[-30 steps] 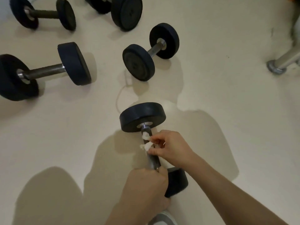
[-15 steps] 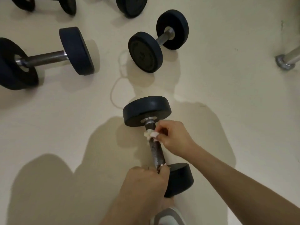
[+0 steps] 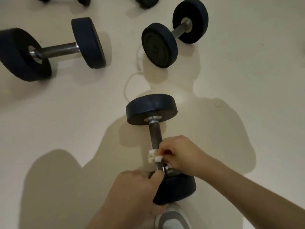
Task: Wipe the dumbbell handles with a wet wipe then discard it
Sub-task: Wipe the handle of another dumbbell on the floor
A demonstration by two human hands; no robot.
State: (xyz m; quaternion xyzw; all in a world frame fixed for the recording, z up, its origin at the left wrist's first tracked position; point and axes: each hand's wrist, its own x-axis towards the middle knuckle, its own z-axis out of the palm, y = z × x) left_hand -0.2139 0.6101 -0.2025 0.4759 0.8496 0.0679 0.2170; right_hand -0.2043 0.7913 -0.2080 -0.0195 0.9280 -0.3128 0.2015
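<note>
A black dumbbell [image 3: 151, 109] lies on the pale floor in front of me, its knurled metal handle [image 3: 154, 137] running towards me. My right hand [image 3: 179, 152] pinches a small white wet wipe [image 3: 152, 157] around the near end of that handle. My left hand [image 3: 133, 190] grips the near black weight [image 3: 177, 189] from the left side and holds it steady.
Two more black dumbbells lie further off: a large one [image 3: 54, 49] at upper left and a smaller one [image 3: 175, 33] at upper middle. Parts of other weights [image 3: 146, 1] cross the top edge. A thin white cord [image 3: 130, 80] lies on the floor. A grey shoe [image 3: 173, 219] shows at the bottom.
My right hand has slid the wipe down the handle from near the far weight to the near end. The view has shifted, so the other dumbbells sit higher in the frame.
</note>
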